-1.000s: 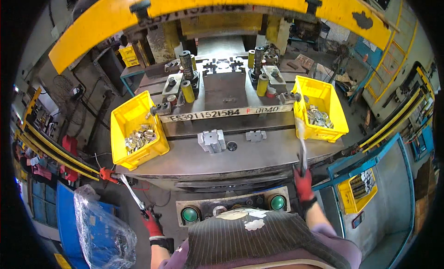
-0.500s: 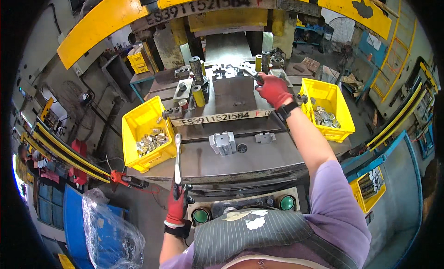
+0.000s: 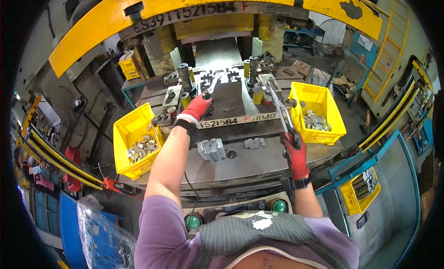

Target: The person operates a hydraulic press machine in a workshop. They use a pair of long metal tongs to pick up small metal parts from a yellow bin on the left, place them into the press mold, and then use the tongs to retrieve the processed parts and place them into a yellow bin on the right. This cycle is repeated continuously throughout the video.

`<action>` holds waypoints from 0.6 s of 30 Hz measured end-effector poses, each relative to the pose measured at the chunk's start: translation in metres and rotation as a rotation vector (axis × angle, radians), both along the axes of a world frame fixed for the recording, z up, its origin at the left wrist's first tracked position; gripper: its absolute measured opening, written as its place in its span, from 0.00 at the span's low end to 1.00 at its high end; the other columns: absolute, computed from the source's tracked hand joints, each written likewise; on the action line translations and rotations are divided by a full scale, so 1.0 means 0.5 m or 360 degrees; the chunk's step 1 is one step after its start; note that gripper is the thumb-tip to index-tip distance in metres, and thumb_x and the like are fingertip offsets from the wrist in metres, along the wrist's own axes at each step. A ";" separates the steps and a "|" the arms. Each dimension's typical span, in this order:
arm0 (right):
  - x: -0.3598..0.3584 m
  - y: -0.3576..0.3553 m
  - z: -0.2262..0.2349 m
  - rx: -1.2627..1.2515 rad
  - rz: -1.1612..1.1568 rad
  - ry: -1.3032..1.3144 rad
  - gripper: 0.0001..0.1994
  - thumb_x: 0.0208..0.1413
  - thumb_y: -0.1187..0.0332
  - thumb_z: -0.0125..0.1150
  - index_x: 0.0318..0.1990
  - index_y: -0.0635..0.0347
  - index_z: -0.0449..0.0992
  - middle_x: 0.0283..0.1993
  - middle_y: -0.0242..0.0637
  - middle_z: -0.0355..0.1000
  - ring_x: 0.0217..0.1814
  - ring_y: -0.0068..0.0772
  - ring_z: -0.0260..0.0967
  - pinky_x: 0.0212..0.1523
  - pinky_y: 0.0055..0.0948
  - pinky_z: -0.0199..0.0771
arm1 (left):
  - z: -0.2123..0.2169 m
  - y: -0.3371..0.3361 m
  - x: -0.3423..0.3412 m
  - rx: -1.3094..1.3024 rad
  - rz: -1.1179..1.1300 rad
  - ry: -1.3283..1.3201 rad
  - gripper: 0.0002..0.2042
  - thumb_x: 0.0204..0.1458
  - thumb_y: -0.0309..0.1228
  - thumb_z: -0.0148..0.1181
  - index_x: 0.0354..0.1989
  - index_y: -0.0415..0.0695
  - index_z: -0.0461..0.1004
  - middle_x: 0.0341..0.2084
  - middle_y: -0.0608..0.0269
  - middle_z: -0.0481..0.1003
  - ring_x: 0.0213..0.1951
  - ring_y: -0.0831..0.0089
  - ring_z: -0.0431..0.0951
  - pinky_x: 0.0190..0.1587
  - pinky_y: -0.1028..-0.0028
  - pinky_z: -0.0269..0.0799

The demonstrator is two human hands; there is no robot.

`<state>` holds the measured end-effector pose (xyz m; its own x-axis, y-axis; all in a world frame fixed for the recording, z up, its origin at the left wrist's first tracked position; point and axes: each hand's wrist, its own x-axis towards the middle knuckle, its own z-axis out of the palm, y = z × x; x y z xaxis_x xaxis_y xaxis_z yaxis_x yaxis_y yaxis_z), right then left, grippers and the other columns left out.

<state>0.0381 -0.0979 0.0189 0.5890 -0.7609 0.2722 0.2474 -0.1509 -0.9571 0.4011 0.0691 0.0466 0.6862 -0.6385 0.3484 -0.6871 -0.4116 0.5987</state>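
My left hand (image 3: pixel 199 107), in a red glove with dark fingers, reaches forward over the die plate (image 3: pixel 229 100). It is closed on silver tongs (image 3: pixel 213 85), whose tips are among the bright metal pieces at the back of the die (image 3: pixel 231 76). Whether the tips pinch a piece is too small to tell. My right hand (image 3: pixel 296 155), gloved alike, is closed round a second pair of long metal tongs (image 3: pixel 283 108). These point up and forward past the front right of the die, near the right yellow bin (image 3: pixel 340 119).
Small metal parts lie in the left yellow bin (image 3: pixel 121 149) and the right one. Grey metal blocks (image 3: pixel 212 150) sit on the press bed before the die. Guide posts (image 3: pixel 185 77) flank the die. A yellow press beam (image 3: pixel 97 38) spans overhead. Green buttons (image 3: pixel 279 206) are close to my waist.
My left hand has gone from near my waist forward to the die with its tongs. My right hand has drawn back from the die toward me, tongs still in it. The view has shifted slightly.
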 end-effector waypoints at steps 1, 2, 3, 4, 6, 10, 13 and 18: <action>-0.039 -0.005 -0.009 0.0074 -0.0058 0.0007 0.19 0.46 0.78 0.57 0.48 0.63 0.66 0.36 0.30 0.70 0.36 0.17 0.65 0.38 0.18 0.65 | -0.001 -0.014 -0.004 -0.0082 -0.0020 0.0163 0.13 0.48 0.31 0.54 0.41 0.39 0.68 0.31 0.56 0.73 0.33 0.67 0.73 0.37 0.71 0.67; -0.069 -0.014 -0.015 0.0148 -0.0107 0.0011 0.19 0.45 0.78 0.58 0.48 0.65 0.66 0.35 0.31 0.70 0.37 0.16 0.64 0.40 0.18 0.64 | 0.000 -0.020 -0.006 -0.0162 -0.0033 0.0325 0.12 0.48 0.32 0.53 0.39 0.39 0.69 0.28 0.57 0.73 0.32 0.68 0.73 0.34 0.72 0.68; -0.109 -0.035 -0.025 0.0094 -0.0224 0.0071 0.19 0.45 0.78 0.58 0.48 0.64 0.66 0.35 0.31 0.70 0.37 0.16 0.64 0.39 0.18 0.64 | 0.021 -0.040 -0.049 -0.0506 -0.0286 0.0946 0.10 0.48 0.33 0.54 0.37 0.43 0.69 0.24 0.61 0.71 0.28 0.74 0.72 0.28 0.75 0.66; -0.145 -0.053 -0.035 0.0049 -0.0317 0.0124 0.20 0.45 0.77 0.59 0.48 0.64 0.66 0.35 0.30 0.70 0.36 0.16 0.64 0.39 0.18 0.65 | 0.052 -0.043 -0.095 -0.0852 -0.0416 0.1566 0.08 0.49 0.34 0.54 0.36 0.47 0.69 0.20 0.65 0.69 0.24 0.79 0.70 0.21 0.79 0.65; -0.194 -0.079 -0.035 -0.0138 -0.0446 0.0275 0.20 0.45 0.75 0.60 0.48 0.64 0.66 0.34 0.29 0.69 0.34 0.15 0.63 0.36 0.17 0.65 | 0.059 -0.006 -0.086 -0.0957 -0.0454 0.1584 0.10 0.50 0.34 0.53 0.39 0.47 0.69 0.25 0.65 0.71 0.25 0.79 0.70 0.22 0.79 0.65; -0.223 -0.119 -0.033 -0.0392 -0.0779 0.0242 0.17 0.46 0.72 0.60 0.44 0.63 0.67 0.31 0.27 0.67 0.30 0.16 0.61 0.33 0.20 0.64 | 0.091 0.055 -0.208 -0.0918 -0.0453 0.0747 0.08 0.52 0.33 0.51 0.39 0.48 0.68 0.26 0.70 0.70 0.24 0.83 0.67 0.20 0.81 0.60; -0.218 -0.158 -0.096 -0.0676 -0.1103 0.0515 0.17 0.47 0.68 0.59 0.46 0.60 0.67 0.32 0.34 0.70 0.30 0.25 0.66 0.33 0.25 0.66 | 0.097 0.138 -0.287 -0.0950 -0.0322 0.1107 0.12 0.53 0.35 0.49 0.45 0.48 0.67 0.31 0.67 0.72 0.24 0.83 0.67 0.23 0.83 0.62; -0.211 -0.167 -0.170 -0.0772 -0.1216 0.0862 0.17 0.47 0.65 0.57 0.46 0.57 0.66 0.34 0.42 0.70 0.33 0.36 0.69 0.35 0.31 0.67 | 0.044 0.279 -0.396 -0.1083 -0.0105 0.1526 0.12 0.52 0.32 0.49 0.44 0.44 0.63 0.26 0.62 0.70 0.14 0.83 0.62 0.14 0.80 0.61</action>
<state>-0.0675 -0.1814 -0.0662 0.1326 -0.8613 0.4906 -0.5176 -0.4822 -0.7068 0.2031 0.2086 0.0688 0.8255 -0.5643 -0.0096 0.1557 0.2113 0.9649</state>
